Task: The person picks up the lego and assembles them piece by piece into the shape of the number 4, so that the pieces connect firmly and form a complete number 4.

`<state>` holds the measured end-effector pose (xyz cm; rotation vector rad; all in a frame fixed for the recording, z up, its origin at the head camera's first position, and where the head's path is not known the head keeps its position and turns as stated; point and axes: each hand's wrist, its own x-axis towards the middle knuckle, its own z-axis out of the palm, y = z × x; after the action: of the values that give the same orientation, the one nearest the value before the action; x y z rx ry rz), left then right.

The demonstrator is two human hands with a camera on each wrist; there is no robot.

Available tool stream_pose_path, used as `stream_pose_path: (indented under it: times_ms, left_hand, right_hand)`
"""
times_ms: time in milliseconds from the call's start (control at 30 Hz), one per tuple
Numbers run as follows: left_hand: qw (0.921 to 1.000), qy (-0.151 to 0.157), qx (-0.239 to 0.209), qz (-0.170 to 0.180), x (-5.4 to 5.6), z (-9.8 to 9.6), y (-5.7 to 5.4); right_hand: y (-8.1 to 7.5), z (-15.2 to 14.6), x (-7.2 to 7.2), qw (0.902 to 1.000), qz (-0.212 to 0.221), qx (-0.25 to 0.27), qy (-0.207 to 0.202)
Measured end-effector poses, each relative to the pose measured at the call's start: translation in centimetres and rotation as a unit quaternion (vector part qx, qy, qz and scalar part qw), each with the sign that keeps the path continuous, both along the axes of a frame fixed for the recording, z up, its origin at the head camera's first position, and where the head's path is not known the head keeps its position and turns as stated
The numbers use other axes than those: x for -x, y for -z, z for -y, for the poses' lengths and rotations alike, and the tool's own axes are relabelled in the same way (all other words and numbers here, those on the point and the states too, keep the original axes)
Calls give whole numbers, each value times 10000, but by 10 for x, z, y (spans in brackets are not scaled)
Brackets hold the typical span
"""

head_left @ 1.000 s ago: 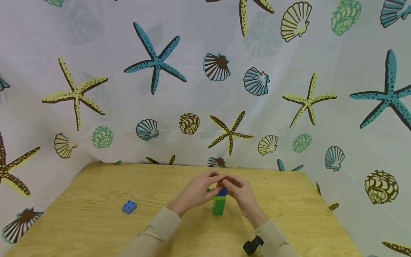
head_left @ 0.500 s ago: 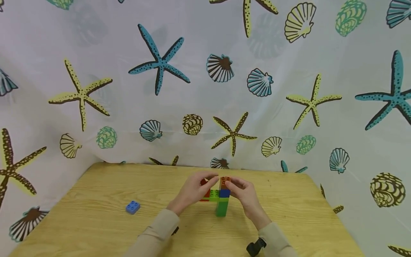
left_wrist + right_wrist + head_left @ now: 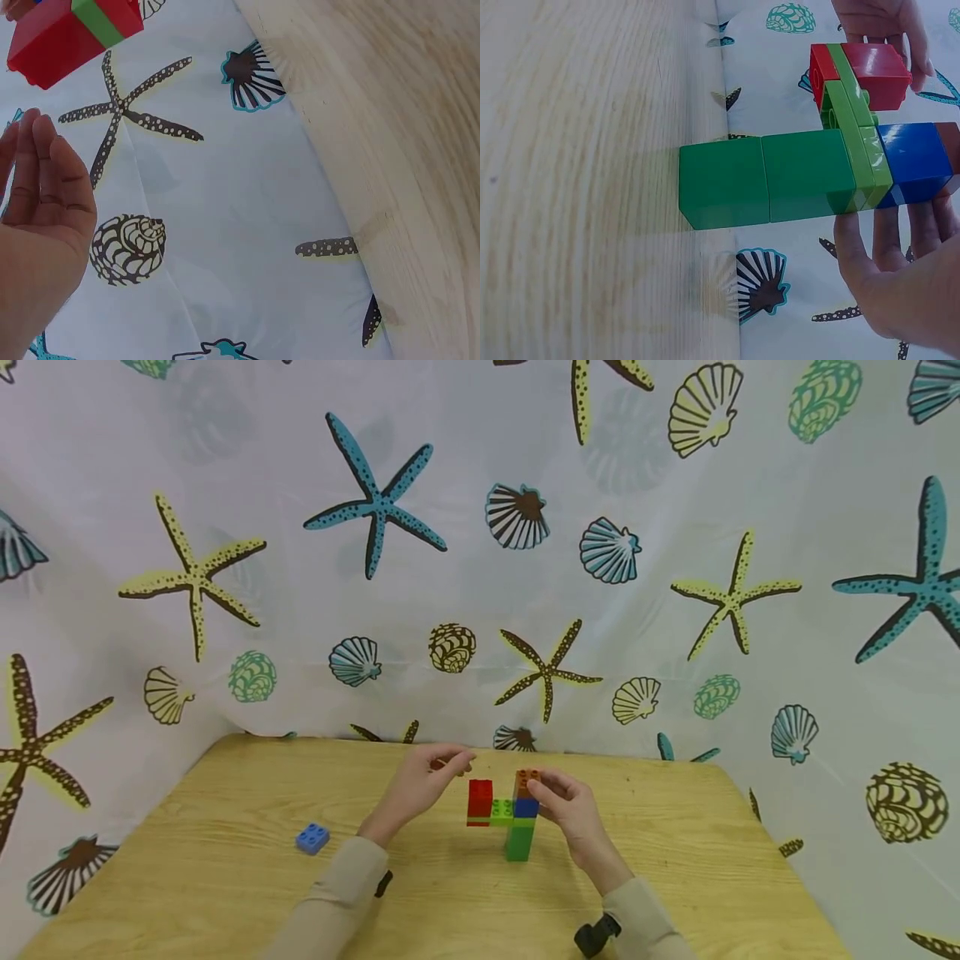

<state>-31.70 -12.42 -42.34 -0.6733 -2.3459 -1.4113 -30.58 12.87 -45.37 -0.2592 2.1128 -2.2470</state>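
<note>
An upright toy-brick structure stands on the wooden table. Dark green bricks [image 3: 518,842] form its base, two stacked in the right wrist view. Above them a lime green brick layer [image 3: 502,811] reaches out to the left and bears red bricks [image 3: 480,799] at its outer end. A blue brick [image 3: 526,808] tops the base side, under an orange-brown brick [image 3: 522,786]. My right hand [image 3: 573,818] pinches the orange-brown brick, thumb in front, with fingers beside the blue one in the right wrist view. My left hand [image 3: 412,787], fingers loosely bent, is left of the red bricks, holding nothing.
One loose light blue brick [image 3: 312,838] lies on the left part of the table [image 3: 225,860]. A white curtain [image 3: 465,710] with starfish and shells hangs behind the table and along its sides. A dark wrist device [image 3: 597,935] sits by my right sleeve.
My left hand has let go of the top of the structure and moved left, past the red bricks, which now show fully. My right hand stays at the orange-brown brick.
</note>
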Motion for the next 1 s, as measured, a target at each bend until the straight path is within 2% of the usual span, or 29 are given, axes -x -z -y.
stream_pose_path:
  times_ms: [133,233,433,567,733,867,1000]
  left_hand:
    - [9996,-25,-209,166,1,14,-6]
    - [9990,72,-276,355,1,25,-8]
    - [9957,379,5,850,1,51,-11]
    - [9918,471,193,1173,0,70,-11]
    - [9810,561,659,1737,0,96,-3]
    - [9739,615,1058,1912,-1,120,8]
    - [9690,588,1198,2081,-2,142,20]
  right_hand:
    - [1,1,-1,9999,24,109,24]
    - [3,2,-1,9999,17,147,39]
    - [3,2,0,9999,6,148,42]
    - [1,2,-2,9998,-20,189,3]
    - [0,2,-2,9998,-38,173,-33]
    - [1,1,-2,9999,-29,122,-14]
    - [1,1,-2,9999,-6,113,-4]
